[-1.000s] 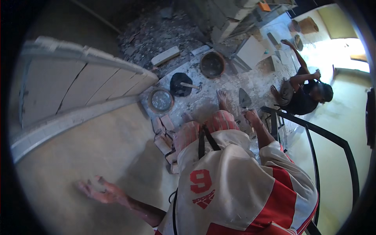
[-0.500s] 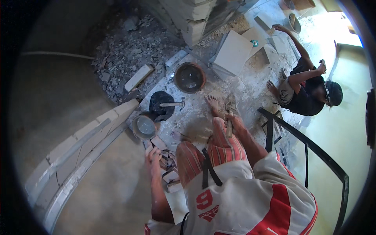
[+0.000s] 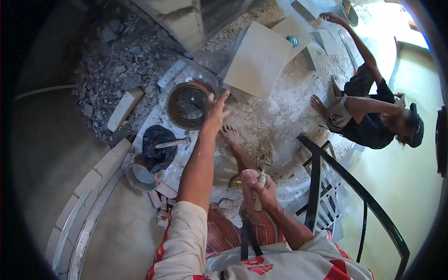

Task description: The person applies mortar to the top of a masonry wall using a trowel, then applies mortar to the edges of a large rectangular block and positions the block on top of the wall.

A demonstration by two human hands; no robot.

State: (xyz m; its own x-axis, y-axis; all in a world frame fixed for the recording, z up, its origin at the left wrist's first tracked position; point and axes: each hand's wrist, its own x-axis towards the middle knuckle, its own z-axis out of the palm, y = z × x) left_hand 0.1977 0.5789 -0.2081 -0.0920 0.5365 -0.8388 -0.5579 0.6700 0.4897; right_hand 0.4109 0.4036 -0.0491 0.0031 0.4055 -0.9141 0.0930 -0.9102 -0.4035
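Observation:
My left hand (image 3: 215, 112) reaches out with fingers apart and nothing visible in them, beside the round bucket (image 3: 185, 107) with dark wet contents. My right hand (image 3: 267, 193) grips the pale handle of a trowel (image 3: 262, 177) over my striped-clad knee; its blade is hard to make out. Left of my left arm, a hammer (image 3: 170, 143) lies on a black plastic bag (image 3: 154, 154). Below it stand a smaller pail (image 3: 141, 176) and broken brick pieces (image 3: 165, 191). A large pale block (image 3: 256, 58) lies above and right of my left hand.
A person (image 3: 368, 121) in dark clothes crouches at the right, an arm stretched upward. A black metal railing (image 3: 343, 175) runs along the lower right. Rubble (image 3: 109, 74) and a loose block (image 3: 123, 109) are at the left. A low block wall (image 3: 86, 191) borders the lower left.
My left hand has swung from the lower left up to the bucket. My right hand, holding the trowel, has come lower over my knee. The view has shifted, and the co-worker's arms have moved.

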